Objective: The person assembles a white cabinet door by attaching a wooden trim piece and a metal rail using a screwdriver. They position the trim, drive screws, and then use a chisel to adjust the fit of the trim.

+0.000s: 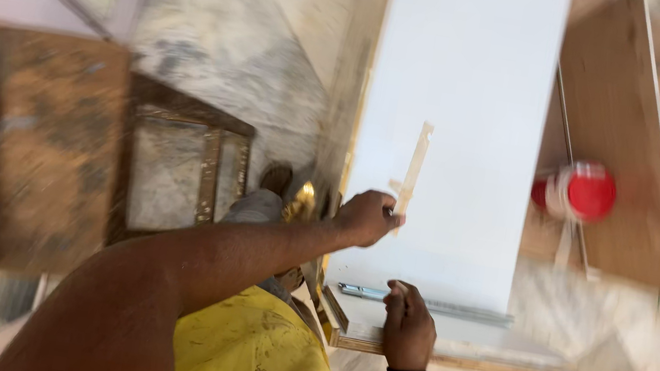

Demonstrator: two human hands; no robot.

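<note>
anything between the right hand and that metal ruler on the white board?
Nothing visible. The right hand rests at the near edge of the white board, its fingertips right at the metal ruler, though motion blur hides whether they touch. The left hand sits further up, holding a thin pale strip, clear of the ruler.

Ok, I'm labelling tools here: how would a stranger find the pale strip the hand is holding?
Start at the big white board in the middle. Near its lower left, the left hand pinches a thin cream strip standing along the board. Unlike the grey metal ruler lying crosswise by the right hand, it runs lengthwise.
</note>
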